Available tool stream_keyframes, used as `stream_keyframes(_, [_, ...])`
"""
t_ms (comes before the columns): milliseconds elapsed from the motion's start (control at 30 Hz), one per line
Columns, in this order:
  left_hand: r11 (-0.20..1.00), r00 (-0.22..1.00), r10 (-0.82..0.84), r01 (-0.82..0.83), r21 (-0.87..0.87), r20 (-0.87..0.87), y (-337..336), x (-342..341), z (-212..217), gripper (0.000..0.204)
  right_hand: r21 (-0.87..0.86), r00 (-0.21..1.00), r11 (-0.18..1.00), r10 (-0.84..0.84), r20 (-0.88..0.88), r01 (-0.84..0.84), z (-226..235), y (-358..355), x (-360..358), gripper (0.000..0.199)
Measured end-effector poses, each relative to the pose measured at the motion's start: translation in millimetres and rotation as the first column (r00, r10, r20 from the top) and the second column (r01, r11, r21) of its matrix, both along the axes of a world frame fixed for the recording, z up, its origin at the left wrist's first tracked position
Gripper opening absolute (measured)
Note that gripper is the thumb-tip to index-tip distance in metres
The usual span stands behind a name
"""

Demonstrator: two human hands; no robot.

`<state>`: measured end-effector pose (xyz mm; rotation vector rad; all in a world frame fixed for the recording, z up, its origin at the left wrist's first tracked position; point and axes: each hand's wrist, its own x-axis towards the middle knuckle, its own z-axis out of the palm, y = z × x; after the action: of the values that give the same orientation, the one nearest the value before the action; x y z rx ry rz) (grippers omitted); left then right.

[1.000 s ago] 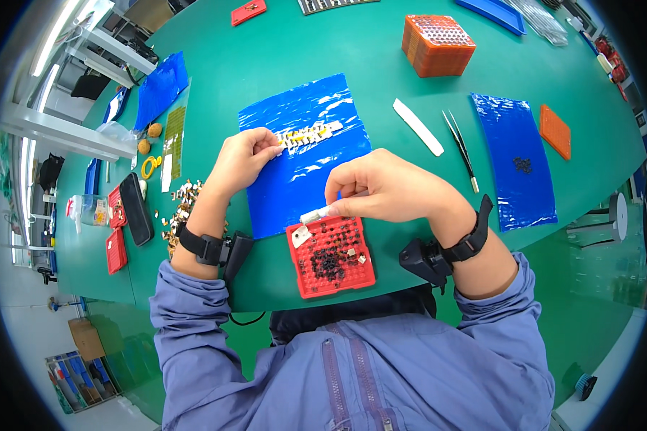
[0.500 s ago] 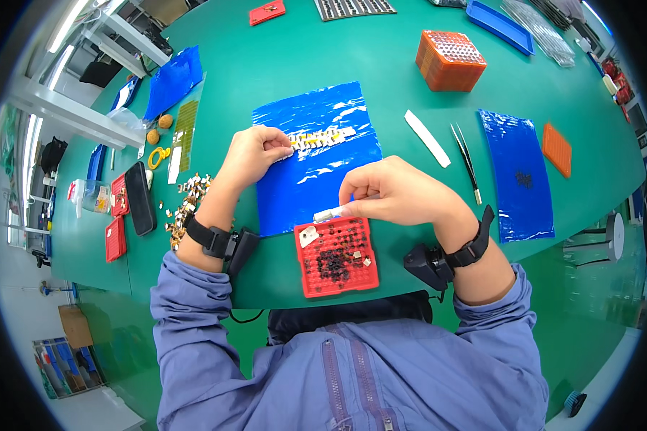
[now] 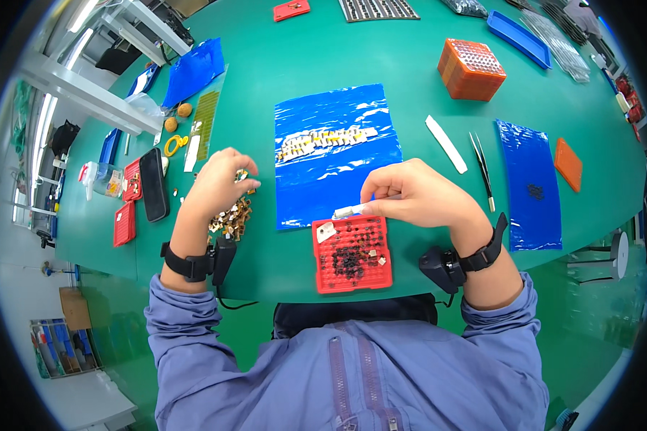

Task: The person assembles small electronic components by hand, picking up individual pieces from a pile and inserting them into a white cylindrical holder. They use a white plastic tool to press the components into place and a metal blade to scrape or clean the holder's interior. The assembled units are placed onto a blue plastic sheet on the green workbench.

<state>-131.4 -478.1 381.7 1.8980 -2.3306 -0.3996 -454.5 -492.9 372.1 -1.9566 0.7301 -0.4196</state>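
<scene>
My left hand (image 3: 221, 188) is over a pile of small white and gold-coloured parts (image 3: 231, 221). Its thumb and fingers are apart, with parts visible between and under them. My right hand (image 3: 418, 192) pinches a small, whitish, oblong piece (image 3: 346, 212) just above the far edge of a red gridded tray (image 3: 352, 286). Many tiny black parts (image 3: 349, 262) and a few small white pieces lie in that tray. Beyond it, a blue film sheet (image 3: 331, 194) carries a long row of white and yellow parts (image 3: 326, 142).
To the right are a white strip (image 3: 446, 145), tweezers (image 3: 483, 172), another blue sheet (image 3: 529, 158) and an orange tray (image 3: 568, 165). Orange stacked trays (image 3: 471, 70) stand farther back. On the left lie a black phone (image 3: 153, 184), yellow rings (image 3: 172, 146) and red trays (image 3: 124, 224).
My left hand has left the row on the blue sheet and moved left and nearer, over the pile of parts. The right hand keeps its pinch above the tray. The whole view has shifted slightly.
</scene>
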Motion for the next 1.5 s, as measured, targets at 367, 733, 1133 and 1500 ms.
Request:
stream_keyframes(367, [0.991, 0.984, 0.133, -0.13, 0.03, -0.115, 26, 8, -12, 0.015, 0.082, 0.999, 0.996, -0.017, 0.032, 0.014, -6, -1, 2, 0.015])
stream_keyframes(733, [0.936, 0.153, 0.21, 0.253, 0.244, -0.966, 48, -68, -8, 0.01, 0.263, 0.953, 0.964, -0.043, 0.301, -0.04, -4, 6, 4, 0.016])
stream_keyframes(1133, [0.873, -0.334, 0.312, 0.47, 0.13, -0.889, 42, -86, -48, 0.011, 0.211, 0.947, 0.977, -0.032, 0.32, -0.039, -7, 7, 7, 0.019])
stream_keyframes(1500, [0.826, -0.3, 0.393, 0.531, 0.19, -0.869, 43, -87, -49, 0.011, 0.343, 0.951, 0.937, -0.048, 0.306, -0.063, 1, 6, 6, 0.011])
